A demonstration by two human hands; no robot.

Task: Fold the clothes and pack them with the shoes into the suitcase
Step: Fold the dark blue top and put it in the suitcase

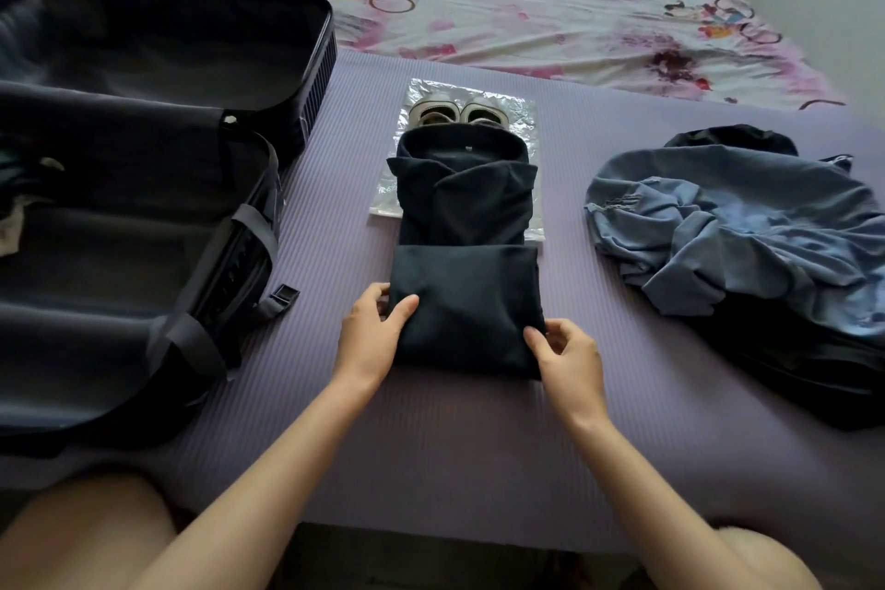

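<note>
Dark garment (pixel 464 302), half folded, frame centre.
Your left hand (pixel 373 333) and right hand (pixel 567 352) pinch its near corners, fingers curled; suitcase (pixel 158 43) open left.

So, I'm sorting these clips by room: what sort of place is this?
Most likely a bedroom. A cartoon-print bed sheet spreads behind the purple mat, an open suitcase lies at the left, and a half-folded dark garment sits beside a heap of blue clothes.

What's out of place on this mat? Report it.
The half-folded dark garment lies on the bagged shoes, covering part of them. The blue garment sits crumpled and unfolded on the right.
</note>
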